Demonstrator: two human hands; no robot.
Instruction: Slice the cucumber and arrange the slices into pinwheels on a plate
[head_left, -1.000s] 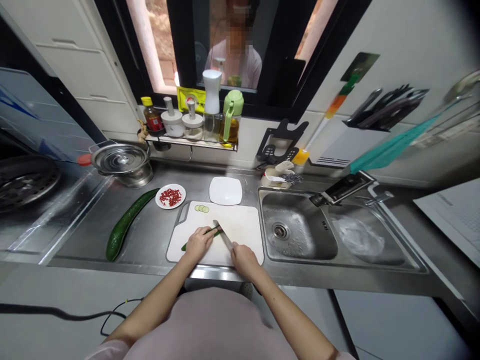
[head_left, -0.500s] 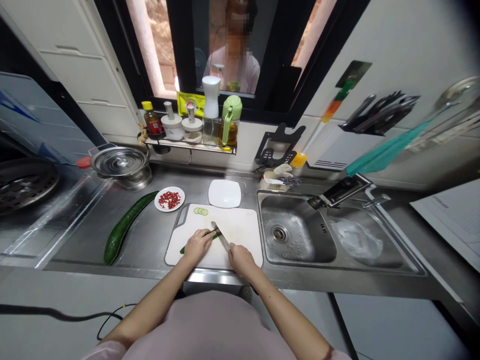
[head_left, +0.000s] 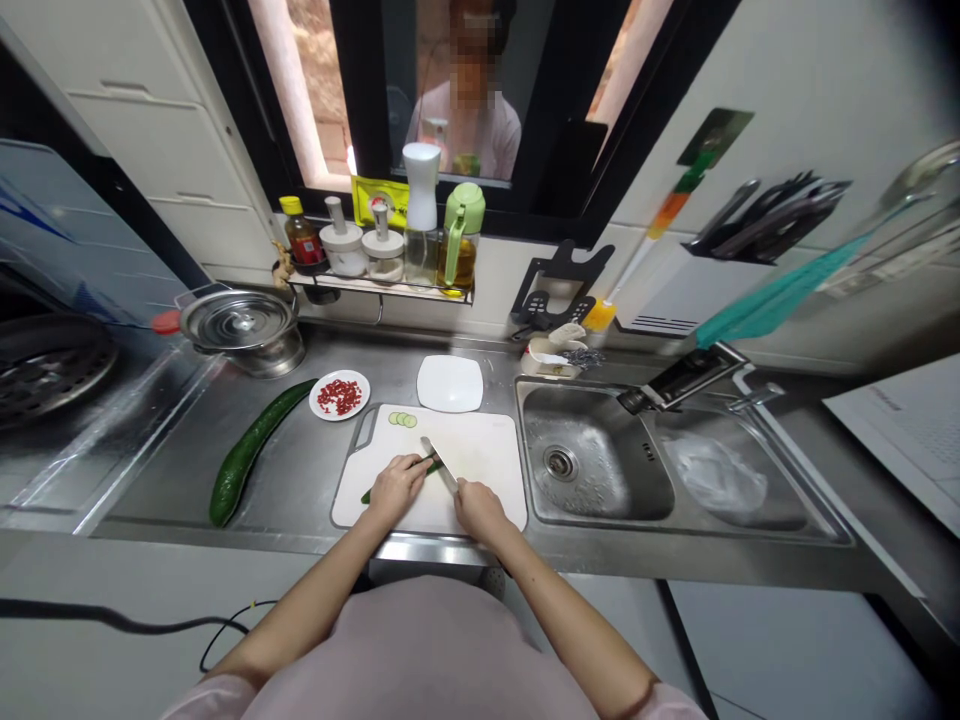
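My left hand (head_left: 399, 487) is closed over a dark green cucumber piece (head_left: 366, 496) lying on the white cutting board (head_left: 487, 450). Most of that piece is hidden under the fingers, and one end shows by the blade. My right hand (head_left: 480, 510) grips a knife (head_left: 444, 467) by its handle, the blade slanting away to the upper left beside my left fingertips. Whether the edge is in the cucumber I cannot tell. Several thin cucumber slices (head_left: 403, 420) overlap near the board's upper left corner.
Left of the board lie a long whole cucumber (head_left: 255, 455) and a plate of chopped red pieces (head_left: 340, 396). A white square plate (head_left: 450, 384) sits behind it. The sink (head_left: 592, 505) adjoins on the right. A rack (head_left: 382, 288) of seasonings hangs behind, near a lidded steel pot (head_left: 244, 330).
The knife blade has tilted slightly, showing a little more green at the cucumber's end. Both hands stay in nearly the same place; the whole view has shifted very slightly.
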